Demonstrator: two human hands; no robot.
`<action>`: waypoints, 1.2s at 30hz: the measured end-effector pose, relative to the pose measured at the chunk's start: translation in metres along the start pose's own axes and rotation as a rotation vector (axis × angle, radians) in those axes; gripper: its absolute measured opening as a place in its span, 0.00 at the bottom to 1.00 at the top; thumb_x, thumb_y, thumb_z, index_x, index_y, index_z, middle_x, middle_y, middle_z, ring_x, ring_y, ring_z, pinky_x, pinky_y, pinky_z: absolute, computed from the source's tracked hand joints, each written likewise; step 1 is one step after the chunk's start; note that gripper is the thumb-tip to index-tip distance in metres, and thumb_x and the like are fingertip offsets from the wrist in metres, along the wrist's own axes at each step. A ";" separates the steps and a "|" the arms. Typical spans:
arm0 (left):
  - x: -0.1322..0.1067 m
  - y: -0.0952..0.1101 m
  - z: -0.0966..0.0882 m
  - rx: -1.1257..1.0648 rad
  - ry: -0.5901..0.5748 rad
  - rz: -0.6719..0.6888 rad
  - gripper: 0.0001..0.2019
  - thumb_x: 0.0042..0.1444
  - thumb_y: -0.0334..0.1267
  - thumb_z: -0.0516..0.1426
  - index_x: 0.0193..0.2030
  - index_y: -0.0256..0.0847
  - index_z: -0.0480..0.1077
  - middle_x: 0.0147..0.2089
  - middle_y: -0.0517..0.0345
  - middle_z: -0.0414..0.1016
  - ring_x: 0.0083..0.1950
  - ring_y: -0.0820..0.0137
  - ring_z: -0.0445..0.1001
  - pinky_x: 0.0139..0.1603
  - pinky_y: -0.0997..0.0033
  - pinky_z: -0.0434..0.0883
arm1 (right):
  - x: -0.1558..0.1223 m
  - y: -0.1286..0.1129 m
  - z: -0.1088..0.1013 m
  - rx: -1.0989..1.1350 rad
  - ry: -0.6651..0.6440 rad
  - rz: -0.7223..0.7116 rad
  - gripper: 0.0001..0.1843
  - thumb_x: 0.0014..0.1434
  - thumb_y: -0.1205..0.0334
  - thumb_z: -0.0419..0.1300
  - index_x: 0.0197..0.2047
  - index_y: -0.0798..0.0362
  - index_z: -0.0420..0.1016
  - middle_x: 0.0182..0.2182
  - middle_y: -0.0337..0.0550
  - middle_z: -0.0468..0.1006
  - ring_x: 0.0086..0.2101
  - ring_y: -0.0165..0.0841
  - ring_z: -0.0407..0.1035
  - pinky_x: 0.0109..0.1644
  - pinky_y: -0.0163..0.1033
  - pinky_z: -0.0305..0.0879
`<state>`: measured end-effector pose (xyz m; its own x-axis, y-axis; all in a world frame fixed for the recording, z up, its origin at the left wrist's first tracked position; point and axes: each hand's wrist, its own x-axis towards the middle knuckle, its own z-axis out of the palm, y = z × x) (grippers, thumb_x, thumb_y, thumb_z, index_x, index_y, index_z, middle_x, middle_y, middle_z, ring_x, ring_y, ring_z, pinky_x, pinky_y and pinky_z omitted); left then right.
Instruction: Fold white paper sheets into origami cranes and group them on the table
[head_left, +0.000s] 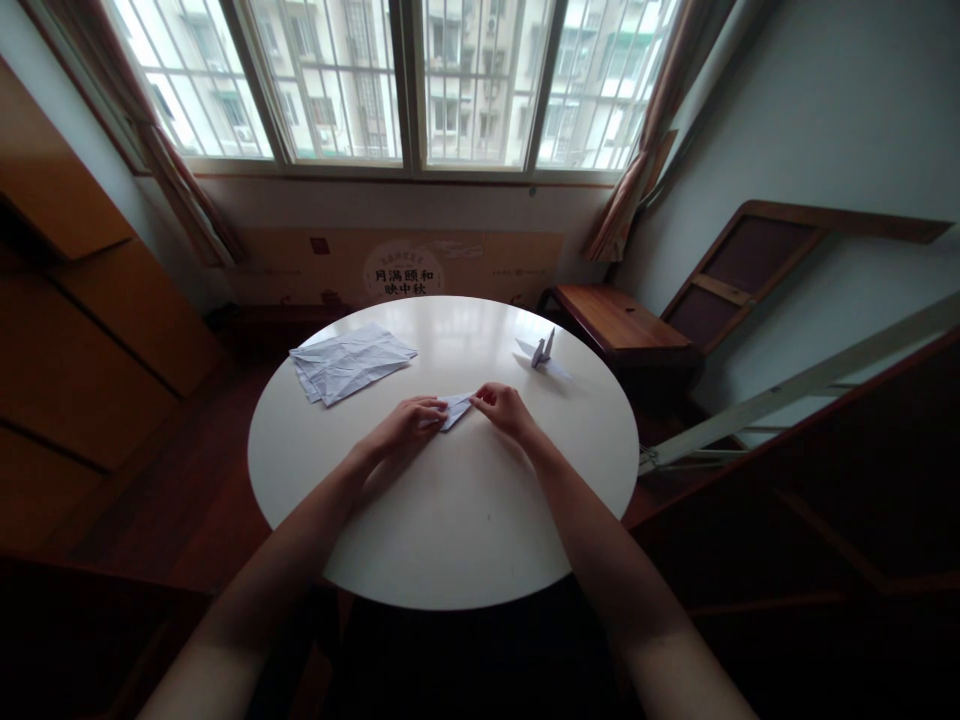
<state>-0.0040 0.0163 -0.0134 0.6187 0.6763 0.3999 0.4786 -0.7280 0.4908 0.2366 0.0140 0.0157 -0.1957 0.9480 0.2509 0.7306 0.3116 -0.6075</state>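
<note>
A small folded piece of white paper [456, 408] lies on the white round table [450, 520], between my two hands. My left hand [409, 422] rests over its left end, fingers pressed onto the paper and hiding part of it. With thumb and fingertips, my right hand [501, 406] pinches the paper's right corner. Farther off to the right stands a folded paper crane [541, 352], its wings spread. Creased sheets of white paper [352, 362] are stacked at the table's back left, apart from both hands.
A low wooden bench [619, 318] stands beyond the table's right side. Along the wall behind leans a long printed cardboard panel [300, 262], under a barred window. Wooden cabinets [97, 330] rise at the left, and a pale metal rail [787, 388] slants near the table's right edge.
</note>
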 end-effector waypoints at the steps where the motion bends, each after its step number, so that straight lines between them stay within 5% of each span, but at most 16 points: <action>1: 0.000 -0.001 0.000 -0.002 0.002 0.003 0.13 0.60 0.43 0.57 0.47 0.44 0.78 0.54 0.49 0.76 0.57 0.60 0.73 0.60 0.57 0.68 | 0.000 0.000 0.002 0.024 -0.026 -0.047 0.10 0.57 0.57 0.62 0.36 0.56 0.79 0.28 0.42 0.78 0.30 0.29 0.69 0.36 0.33 0.60; 6: 0.000 0.006 -0.002 0.007 0.021 -0.028 0.19 0.58 0.40 0.59 0.56 0.43 0.72 0.54 0.49 0.76 0.55 0.61 0.74 0.59 0.59 0.69 | -0.003 0.001 0.011 0.049 -0.189 -0.170 0.10 0.54 0.63 0.64 0.41 0.54 0.80 0.26 0.36 0.74 0.26 0.25 0.65 0.35 0.31 0.58; 14: -0.001 0.013 -0.009 0.169 0.092 -0.179 0.27 0.51 0.45 0.64 0.57 0.42 0.69 0.58 0.44 0.71 0.58 0.53 0.70 0.59 0.51 0.66 | -0.004 -0.001 0.008 0.083 -0.212 -0.158 0.09 0.57 0.61 0.61 0.40 0.54 0.80 0.26 0.36 0.74 0.27 0.25 0.64 0.33 0.30 0.57; 26: 0.000 0.013 -0.009 0.112 0.123 -0.157 0.11 0.50 0.43 0.64 0.40 0.42 0.77 0.48 0.51 0.71 0.49 0.61 0.72 0.52 0.61 0.69 | -0.004 -0.001 0.009 0.067 -0.217 -0.167 0.10 0.58 0.61 0.60 0.41 0.53 0.80 0.26 0.36 0.73 0.27 0.25 0.64 0.34 0.30 0.56; 36: -0.001 0.014 -0.011 0.132 0.062 -0.178 0.12 0.54 0.44 0.61 0.44 0.46 0.79 0.47 0.52 0.74 0.48 0.62 0.74 0.51 0.63 0.70 | -0.005 -0.003 0.008 0.056 -0.224 -0.149 0.11 0.58 0.60 0.60 0.42 0.53 0.80 0.27 0.37 0.75 0.27 0.26 0.65 0.34 0.31 0.58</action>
<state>-0.0046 0.0066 0.0017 0.4800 0.7978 0.3647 0.6563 -0.6025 0.4542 0.2307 0.0090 0.0105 -0.4425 0.8801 0.1719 0.6465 0.4459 -0.6190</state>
